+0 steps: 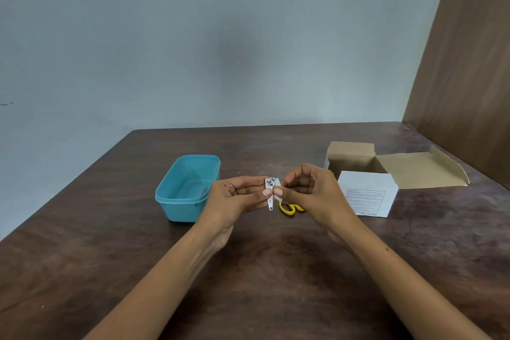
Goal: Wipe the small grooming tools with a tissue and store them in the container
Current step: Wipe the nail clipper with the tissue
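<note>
Silver metal nail clipper point(269, 194): held above the dark brown wooden table point(276, 270), centre, pinched by left hand point(239, 197) fingers and thumb. Small white tissue point(277, 190): pinched by right hand point(311, 190) against the clipper. Teal rectangular plastic container point(184, 190): left, open. Yellow-handled scissors point(289, 207): on table beneath right hand. White cardboard box point(367, 188): right, flaps open.

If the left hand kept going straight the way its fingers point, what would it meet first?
The left hand, holding the nail clipper, points rightward; it would likely meet the right hand and its tissue almost at once.
</note>
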Motion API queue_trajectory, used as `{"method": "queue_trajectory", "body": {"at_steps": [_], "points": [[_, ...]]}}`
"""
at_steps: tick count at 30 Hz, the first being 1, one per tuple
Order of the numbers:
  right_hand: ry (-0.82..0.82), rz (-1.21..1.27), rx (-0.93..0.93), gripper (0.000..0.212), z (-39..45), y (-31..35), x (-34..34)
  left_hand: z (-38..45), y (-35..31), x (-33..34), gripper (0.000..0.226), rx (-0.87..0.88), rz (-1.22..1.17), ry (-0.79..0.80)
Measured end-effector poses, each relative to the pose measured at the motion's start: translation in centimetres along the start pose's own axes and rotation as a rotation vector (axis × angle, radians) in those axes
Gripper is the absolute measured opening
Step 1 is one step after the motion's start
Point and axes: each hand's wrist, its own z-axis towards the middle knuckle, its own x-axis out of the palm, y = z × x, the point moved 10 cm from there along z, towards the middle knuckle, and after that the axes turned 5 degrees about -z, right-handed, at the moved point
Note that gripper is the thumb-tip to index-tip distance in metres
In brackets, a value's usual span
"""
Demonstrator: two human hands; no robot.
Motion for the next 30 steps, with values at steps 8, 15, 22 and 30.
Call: {"method": "queue_trajectory", "body": {"at_steps": [8, 15, 22, 30], "points": [[-0.043, -0.063, -0.043, 0.025, -0.3, 0.5, 0.0, 0.0, -0.2, -0.7, 0.023, 0.033, -0.079, -0.087], [-0.202, -0.359, -0.23, 0.024, -1.2, 2.9, -0.8, -0.5, -0.6, 0.2, 0.02, 0.12, -0.049, -0.094], [-0.065, -0.314, -0.163, 0.018, -0.4, 2.7, -0.7, -0.2, -0.7, -0.4, 0.016, 0.116, -0.055, -0.132], [-0.155, -0.391, -0.419, 0.018, -1.1, 4.8, -0.8, 0.0, 1.3, 1.6, 0.019, -0.088, -0.128, 0.054]]}}
